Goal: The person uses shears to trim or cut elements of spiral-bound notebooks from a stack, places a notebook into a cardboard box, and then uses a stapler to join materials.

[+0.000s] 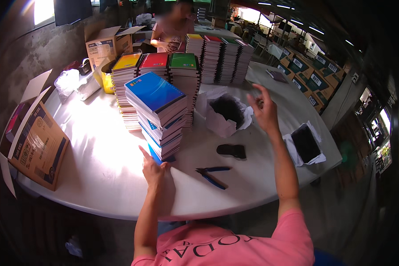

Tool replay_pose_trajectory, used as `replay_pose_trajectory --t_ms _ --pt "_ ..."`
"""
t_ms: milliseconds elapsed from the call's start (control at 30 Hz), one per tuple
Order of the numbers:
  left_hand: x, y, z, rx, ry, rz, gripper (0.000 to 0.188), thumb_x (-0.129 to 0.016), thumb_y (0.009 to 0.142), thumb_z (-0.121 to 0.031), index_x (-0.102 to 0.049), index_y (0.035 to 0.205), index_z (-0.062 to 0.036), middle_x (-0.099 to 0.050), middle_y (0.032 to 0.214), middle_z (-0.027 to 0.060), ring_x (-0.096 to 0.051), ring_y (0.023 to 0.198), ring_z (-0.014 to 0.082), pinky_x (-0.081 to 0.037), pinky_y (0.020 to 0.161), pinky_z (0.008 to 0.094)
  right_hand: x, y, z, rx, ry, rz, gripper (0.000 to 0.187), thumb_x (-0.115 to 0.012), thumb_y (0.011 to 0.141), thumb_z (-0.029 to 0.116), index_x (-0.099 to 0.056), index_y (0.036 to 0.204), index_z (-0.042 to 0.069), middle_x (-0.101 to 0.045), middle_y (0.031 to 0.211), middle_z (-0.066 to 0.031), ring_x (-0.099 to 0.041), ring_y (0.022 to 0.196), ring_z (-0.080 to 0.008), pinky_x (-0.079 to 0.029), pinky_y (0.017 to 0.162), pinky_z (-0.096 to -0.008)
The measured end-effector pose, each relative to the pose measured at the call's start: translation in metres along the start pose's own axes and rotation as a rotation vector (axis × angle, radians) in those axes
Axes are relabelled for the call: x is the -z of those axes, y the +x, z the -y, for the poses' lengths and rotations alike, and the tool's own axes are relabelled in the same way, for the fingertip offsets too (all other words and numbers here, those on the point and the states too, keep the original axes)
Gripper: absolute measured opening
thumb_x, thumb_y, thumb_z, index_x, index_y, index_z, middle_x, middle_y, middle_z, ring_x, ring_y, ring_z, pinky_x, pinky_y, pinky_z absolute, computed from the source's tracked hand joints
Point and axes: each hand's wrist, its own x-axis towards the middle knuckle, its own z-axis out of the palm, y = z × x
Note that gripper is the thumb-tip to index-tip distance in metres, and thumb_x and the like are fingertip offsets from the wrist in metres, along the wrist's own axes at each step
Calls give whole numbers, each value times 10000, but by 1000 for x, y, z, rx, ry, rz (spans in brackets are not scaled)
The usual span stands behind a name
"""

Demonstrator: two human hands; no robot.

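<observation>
Head view: the blue stack (pixel 162 128) stands on the bench (pixel 111 195) at 11 o'clock, apparently built; remaining work is unclear. Your left hand (pixel 153 172) is at its base, grip indeterminate; your right hand (pixel 265 113), 1 o'clock, has fingers apart.

The glare-washed counter (pixel 93 177) between box (pixel 40 146) and blue stack (pixel 157 117) seems passable for the left hand (pixel 153 171), while pliers (pixel 217 169), black item (pixel 231 151) and paper bundle (pixel 219 126) obstruct the right side.

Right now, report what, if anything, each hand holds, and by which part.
Left hand: at the lower edge of the tall stack of blue-covered paper notebooks, grip unclear. Raised right hand: nothing held that shows.
</observation>
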Motion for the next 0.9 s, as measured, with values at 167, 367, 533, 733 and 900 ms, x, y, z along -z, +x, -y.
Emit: replay_pose_trajectory --t_ms 167,367,533,733,900 --pt "9 4 1 35 -57 77 1313 -872 590 -230 102 1448 -30 -581 1079 232 -589 982 354 -489 826 397 -76 19 117 9 368 317 930 -658 727 632 -344 1363 31 -605 790 -109 -616 766 -190 -462 722 -291" --pt "81 17 -36 -403 -278 -347 1188 -763 664 -532 0 1474 -115 -301 1400 254 -380 1267 386 -388 964 542 -107 35 145 -6 259 411 1107 -686 660 681 -252 1416 -1 -594 810 -122 -616 804 -228 -469 762 -299" --pt "121 62 -104 -812 -193 -351 780 -582 842 -512 -307 1423 -68 -269 1459 194 -309 1323 379 -255 1064 510 -113 43 135 7 189 480 814 -796 630 521 -575 1176 -41 -656 966 -188 -634 884 -252 -480 808 -307" --pt "91 77 -128 -841 -92 -413 661 -491 911 -414 -284 1437 -71 -282 1477 156 -277 1361 331 -196 1093 486 -113 73 122 -105 419 567 628 -879 556 347 -667 1016 -26 -678 963 -173 -652 867 -234 -487 809 -305" --pt "86 73 -130 -725 -15 -475 650 -448 917 -441 -275 1448 -108 -347 1439 158 -311 1345 316 -201 1072 504 -104 73 152 143 14 273 623 -872 566 269 -640 1054 -41 -684 953 -146 -657 843 -214 -501 785 -315"
